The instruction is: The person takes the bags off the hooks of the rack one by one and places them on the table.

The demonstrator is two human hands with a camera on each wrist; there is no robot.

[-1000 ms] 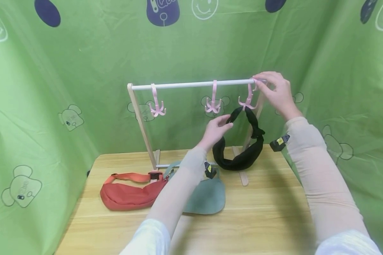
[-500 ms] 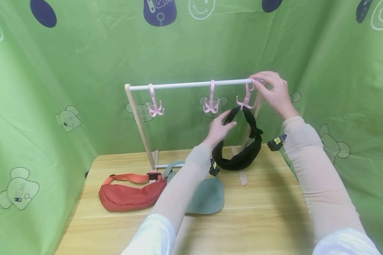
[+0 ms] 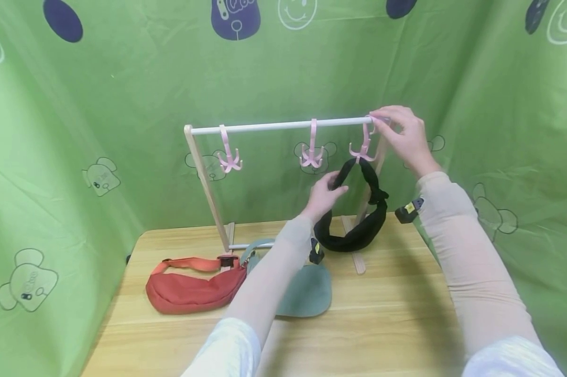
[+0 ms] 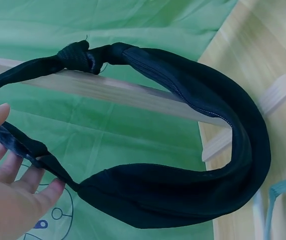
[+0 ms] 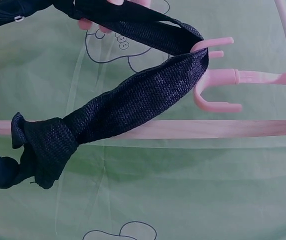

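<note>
A black fabric sling bag [image 3: 351, 242], with a knotted strap and a zip line, hangs by its strap from the right pink multi-prong hook [image 3: 363, 152]. My right hand [image 3: 406, 136] pinches the top of that hook against the white bar [image 3: 274, 125], near the bar's right end. In the head view, my left hand [image 3: 322, 198] is at the left side of the strap. The left wrist view shows the fingers [image 4: 30, 180] of this hand lying loosely along the strap, the thumb apart from it. In the right wrist view, the strap [image 5: 147, 97] loops over a lower prong.
Two more pink hooks [image 3: 313, 154] hang from the bar, in the middle and at left. A red waist bag [image 3: 194, 290] and a grey-green bag [image 3: 307, 293] lie on the wooden table [image 3: 368, 324]. Green patterned cloth [image 3: 137, 78] surrounds the table.
My left hand has shifted slightly along the strap's left side, its fingers now behind it. My right hand stays at the hook top. The head view has drifted a little.
</note>
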